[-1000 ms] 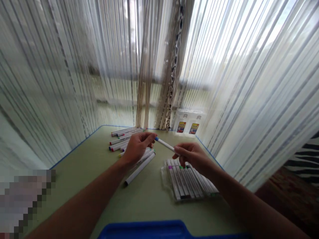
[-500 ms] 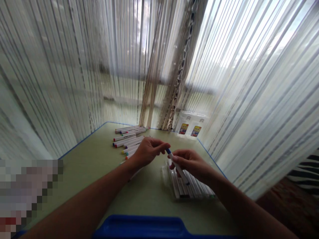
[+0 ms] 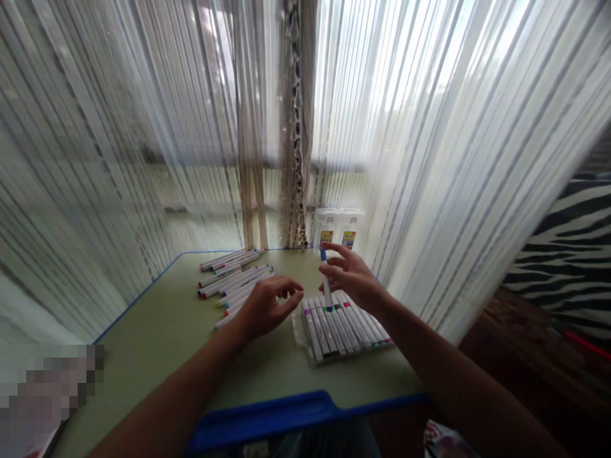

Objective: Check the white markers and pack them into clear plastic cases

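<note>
My right hand (image 3: pixel 351 277) is closed around a white marker with a blue cap (image 3: pixel 327 294), held nearly upright with the cap at the top. Its lower end is over a clear plastic case (image 3: pixel 300 334) filled with a row of white markers (image 3: pixel 341 331); whether it touches them I cannot tell. To the left of the case, my left hand (image 3: pixel 270 305) hovers with loosely bent fingers and nothing in it. Loose white markers (image 3: pixel 238 280) with various coloured ends lie beyond and left of that hand, some partly hidden by it.
The green table top (image 3: pixel 157 331) has a blue edge, with a raised blue piece (image 3: pixel 267 416) at the front. A clear lid with two labels (image 3: pixel 340 219) stands at the back against string curtains (image 3: pixel 415 159). Zebra-striped fabric (image 3: pixel 558 235) is at the right.
My left hand has let go of the marker's blue cap and moved left. My right hand keeps the marker and has turned it more upright. The view has shifted to the right.
</note>
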Motion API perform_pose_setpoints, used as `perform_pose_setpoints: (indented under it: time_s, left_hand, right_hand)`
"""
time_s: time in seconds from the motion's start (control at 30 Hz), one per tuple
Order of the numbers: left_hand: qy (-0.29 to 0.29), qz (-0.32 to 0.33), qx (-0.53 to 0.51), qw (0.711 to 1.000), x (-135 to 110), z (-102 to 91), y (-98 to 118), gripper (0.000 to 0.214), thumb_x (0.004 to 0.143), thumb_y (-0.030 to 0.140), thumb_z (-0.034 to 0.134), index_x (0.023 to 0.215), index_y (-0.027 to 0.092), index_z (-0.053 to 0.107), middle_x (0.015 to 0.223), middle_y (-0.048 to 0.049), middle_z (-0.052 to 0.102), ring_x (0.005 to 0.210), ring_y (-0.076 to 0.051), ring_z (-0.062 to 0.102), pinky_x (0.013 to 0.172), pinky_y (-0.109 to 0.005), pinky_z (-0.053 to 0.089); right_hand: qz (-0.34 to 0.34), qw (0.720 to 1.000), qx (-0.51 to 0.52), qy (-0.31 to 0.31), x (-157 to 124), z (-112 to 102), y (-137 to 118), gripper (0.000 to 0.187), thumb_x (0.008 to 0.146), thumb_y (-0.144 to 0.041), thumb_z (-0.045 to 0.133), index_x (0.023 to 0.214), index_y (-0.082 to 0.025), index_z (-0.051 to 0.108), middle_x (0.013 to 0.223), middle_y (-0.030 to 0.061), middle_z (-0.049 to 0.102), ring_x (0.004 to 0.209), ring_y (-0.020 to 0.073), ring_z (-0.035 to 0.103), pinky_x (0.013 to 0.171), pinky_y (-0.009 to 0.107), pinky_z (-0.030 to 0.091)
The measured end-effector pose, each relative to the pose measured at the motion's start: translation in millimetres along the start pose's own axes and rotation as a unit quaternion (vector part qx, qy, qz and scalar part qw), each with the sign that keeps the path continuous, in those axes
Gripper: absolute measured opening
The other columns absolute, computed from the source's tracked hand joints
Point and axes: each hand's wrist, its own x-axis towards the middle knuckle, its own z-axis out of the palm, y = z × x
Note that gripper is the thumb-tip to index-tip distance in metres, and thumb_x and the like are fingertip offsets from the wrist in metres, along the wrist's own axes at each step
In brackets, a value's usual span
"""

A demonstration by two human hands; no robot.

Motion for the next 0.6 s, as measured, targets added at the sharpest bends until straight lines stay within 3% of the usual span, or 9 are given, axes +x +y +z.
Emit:
perform_pose_setpoints:
  time_s: [0.13,0.33,0.47,0.6]
  left_hand:
    - [-0.038,0.002,0.030,0.999,-3,4.2,-2,0.021,0.092,0.028,0.056,0.096,0.015,0.072,0.087,-0.0079,0.073,0.080,-0.018,0.067,0.075,-0.031,0.052]
    - [-0.015,0.011,0.059,0.998,3,4.1,1,0.023,0.093,0.029,0.053,0.096,0.014,0.071,0.089,-0.0090,0.072,0.082,-0.019,0.068,0.076,-0.032,0.053]
    - [-0.045,0.033,0.052,0.997,22,12.9,26,0.023,0.093,0.029,0.053,0.095,0.015,0.071,0.090,-0.0089,0.072,0.082,-0.019,0.068,0.077,-0.032,0.053]
    - [-0.115,0.089,0.039,0.989,45,35.3,62,0.020,0.094,0.027,0.054,0.097,0.016,0.071,0.093,-0.0086,0.072,0.087,-0.019,0.068,0.079,-0.031,0.052]
  right_hand:
    - [-0.005,0.999,-0.032,0.031,-1,-25,-14,0.056,0.075,-0.028,0.082,0.124,-0.019,0.057,0.079,-0.0024,0.064,0.055,0.0162,0.071,0.047,0.028,0.060]
    - [0.035,0.990,-0.089,0.103,-33,-102,-26,0.049,0.070,-0.033,0.087,0.111,-0.013,0.067,0.071,0.0038,0.071,0.050,0.0164,0.068,0.047,0.029,0.059]
    - [0.070,0.983,-0.109,0.128,-51,-139,-25,0.051,0.066,-0.036,0.090,0.106,-0.012,0.070,0.069,0.0059,0.073,0.048,0.0166,0.067,0.044,0.028,0.058]
    - [0.067,0.979,-0.134,0.135,-49,-143,-23,0.050,0.063,-0.035,0.091,0.102,-0.013,0.069,0.064,0.0038,0.073,0.045,0.0148,0.064,0.041,0.026,0.056]
